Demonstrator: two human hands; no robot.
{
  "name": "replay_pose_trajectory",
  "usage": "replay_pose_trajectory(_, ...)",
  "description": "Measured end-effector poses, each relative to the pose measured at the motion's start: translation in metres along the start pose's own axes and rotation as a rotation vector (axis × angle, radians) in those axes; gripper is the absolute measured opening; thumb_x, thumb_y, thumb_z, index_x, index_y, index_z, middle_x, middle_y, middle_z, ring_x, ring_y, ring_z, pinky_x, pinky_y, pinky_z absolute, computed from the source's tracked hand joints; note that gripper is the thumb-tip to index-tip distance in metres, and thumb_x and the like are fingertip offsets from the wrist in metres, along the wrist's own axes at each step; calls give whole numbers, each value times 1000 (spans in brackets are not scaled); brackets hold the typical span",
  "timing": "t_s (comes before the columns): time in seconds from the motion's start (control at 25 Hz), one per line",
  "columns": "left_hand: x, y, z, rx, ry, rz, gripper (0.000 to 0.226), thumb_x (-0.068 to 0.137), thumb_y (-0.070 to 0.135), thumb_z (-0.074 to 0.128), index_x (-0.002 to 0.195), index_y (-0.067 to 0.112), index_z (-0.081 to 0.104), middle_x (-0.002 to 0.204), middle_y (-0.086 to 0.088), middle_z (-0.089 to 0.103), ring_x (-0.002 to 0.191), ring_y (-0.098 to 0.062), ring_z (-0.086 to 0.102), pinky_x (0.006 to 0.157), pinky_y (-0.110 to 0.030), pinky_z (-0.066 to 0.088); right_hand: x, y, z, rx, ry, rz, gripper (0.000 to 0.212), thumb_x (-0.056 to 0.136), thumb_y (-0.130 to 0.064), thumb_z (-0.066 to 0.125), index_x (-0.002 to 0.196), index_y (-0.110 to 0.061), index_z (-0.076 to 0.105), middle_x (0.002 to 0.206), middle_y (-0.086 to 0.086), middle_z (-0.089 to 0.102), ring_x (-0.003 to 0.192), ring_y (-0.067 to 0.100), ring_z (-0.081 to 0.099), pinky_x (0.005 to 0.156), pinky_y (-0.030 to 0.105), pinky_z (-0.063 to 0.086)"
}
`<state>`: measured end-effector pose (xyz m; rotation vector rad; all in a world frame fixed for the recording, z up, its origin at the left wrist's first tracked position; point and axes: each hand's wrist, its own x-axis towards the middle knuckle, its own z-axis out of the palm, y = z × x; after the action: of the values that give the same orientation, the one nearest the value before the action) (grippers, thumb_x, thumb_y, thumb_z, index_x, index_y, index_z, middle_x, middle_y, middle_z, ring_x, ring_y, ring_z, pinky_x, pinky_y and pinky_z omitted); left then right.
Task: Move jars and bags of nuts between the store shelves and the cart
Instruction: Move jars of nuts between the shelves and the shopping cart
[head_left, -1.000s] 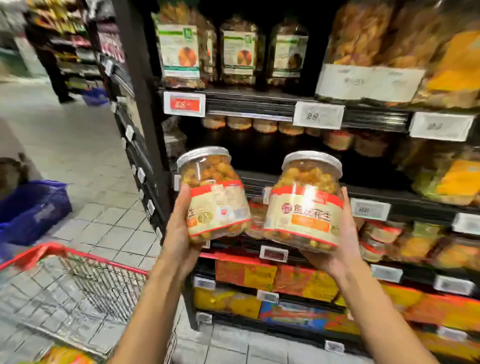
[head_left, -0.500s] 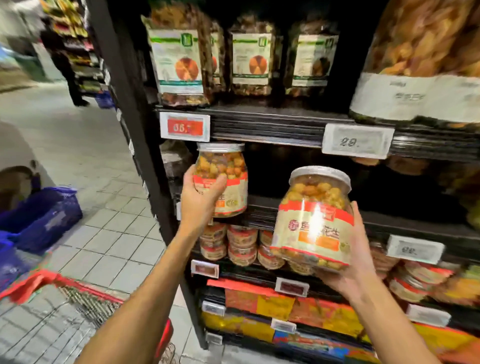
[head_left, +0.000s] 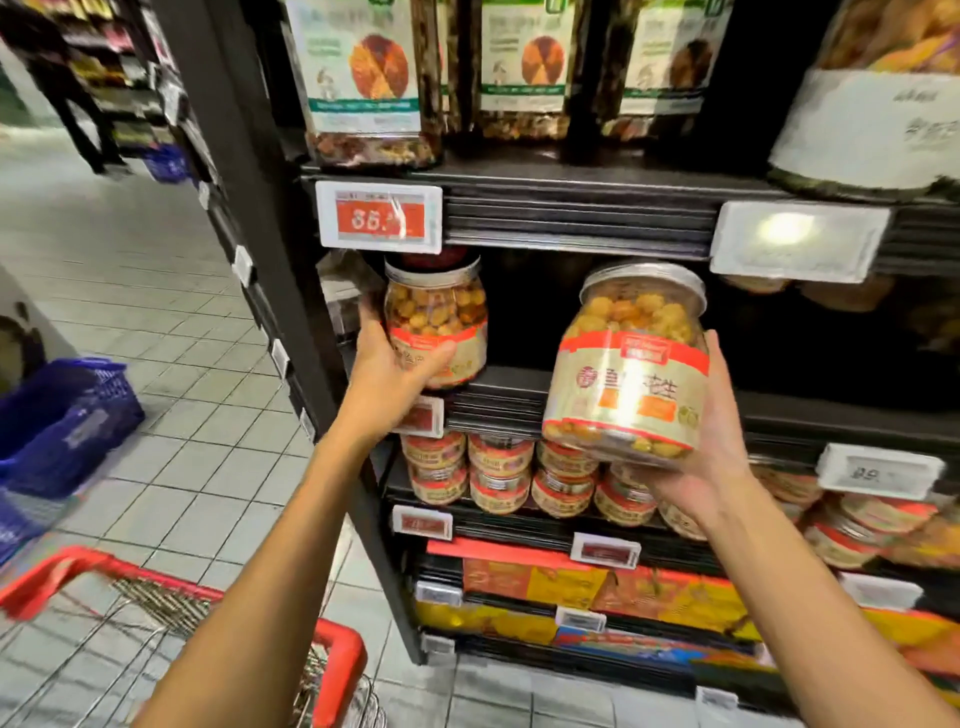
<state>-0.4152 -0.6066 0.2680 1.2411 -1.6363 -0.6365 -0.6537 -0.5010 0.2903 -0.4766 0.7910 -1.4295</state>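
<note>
The left hand (head_left: 387, 364) grips a jar of nuts (head_left: 436, 325) at the middle left of the frame, thumb curled across the label in front and fingers wrapped round the far left side. That jar stands upright at the left end of the second shelf (head_left: 498, 387), its base at the shelf's front edge; whether it rests fully on the board cannot be told. The right hand (head_left: 711, 441) holds a second jar (head_left: 631, 366) right of centre, palm cupped under the base and along the right side, fingers curled behind it. This jar is tilted slightly, its silver lid leaning to the right, and it hangs in the air in front of the shelving, clear of the boards.

Below both jars, a row of small tins (head_left: 498, 470) is stacked two high on the next shelf down. Bags of nuts (head_left: 363, 78) stand along the top shelf, and a red price tag (head_left: 379, 218) is clipped to its edge just above the left jar. The red-rimmed cart (head_left: 208, 623) sits at the lower left over the tiled floor, and a blue basket (head_left: 67, 415) lies at the far left edge.
</note>
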Motion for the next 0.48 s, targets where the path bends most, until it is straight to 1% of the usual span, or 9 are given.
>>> replay_pose_trajectory(0.04,-18,6,3,80,118,21,74,85,36,66,142,6,29,141,-8,43,129,-18,42,106,-21,32,2,0,3,9,-5,-7,63,82,-69,38,98,-21,76,108,8,72,96,24,69,74,37,58)
replay_pose_trajectory(0.08,-38,13,11,92,228,25,67,87,43,61,139,8,37,137,-9,47,128,-20,44,107,-29,34,4,0,4,9,-9,-18,63,83,-68,37,103,-21,73,110,9,71,97,25,69,75,37,58)
replay_pose_trajectory(0.12,-55,24,19,25,228,6,61,86,52,53,132,13,45,131,-6,52,123,-19,48,105,-33,38,6,1,4,-5,-19,-33,63,84,-67,35,108,-20,69,110,9,71,98,25,69,76,37,58)
replay_pose_trajectory(0.16,-65,37,29,-138,107,-50,61,83,60,46,126,17,50,127,-2,55,120,-15,51,104,-35,40,9,3,6,-30,-42,-51,63,86,-66,33,113,-19,66,110,9,70,98,25,68,76,37,58)
replay_pose_trajectory(0.2,-71,53,41,-336,-68,-126,68,80,66,44,127,18,50,128,-1,56,120,-13,52,104,-37,41,11,5,7,-60,-73,-70,63,87,-65,31,115,-18,63,110,9,70,100,24,68,78,37,57)
replay_pose_trajectory(0.24,-74,65,52,-502,-207,-182,74,78,67,47,132,15,47,130,-3,56,121,-15,54,103,-37,43,13,7,8,-101,-112,-88,64,87,-64,29,115,-18,64,110,9,70,100,24,67,80,37,57)
replay_pose_trajectory(0.28,-73,74,60,-613,-273,-190,77,80,64,54,135,12,44,129,-6,58,119,-17,57,98,-34,47,16,8,10,-146,-149,-107,64,87,-64,30,111,-17,66,109,10,71,100,23,68,81,38,57)
replay_pose_trajectory(0.36,-68,86,68,-674,-258,-142,73,78,54,60,133,10,44,118,-2,64,106,-10,64,84,-22,52,21,4,13,-248,-152,-148,65,82,-68,35,103,-18,71,107,12,71,99,25,68,83,39,57)
replay_pose_trajectory(0.48,-51,84,74,-587,-267,-122,54,79,46,66,121,15,50,107,5,66,95,-2,66,78,-17,53,33,-7,9,-471,-66,-231,64,77,-73,37,97,-24,74,102,8,73,98,22,68,87,37,55)
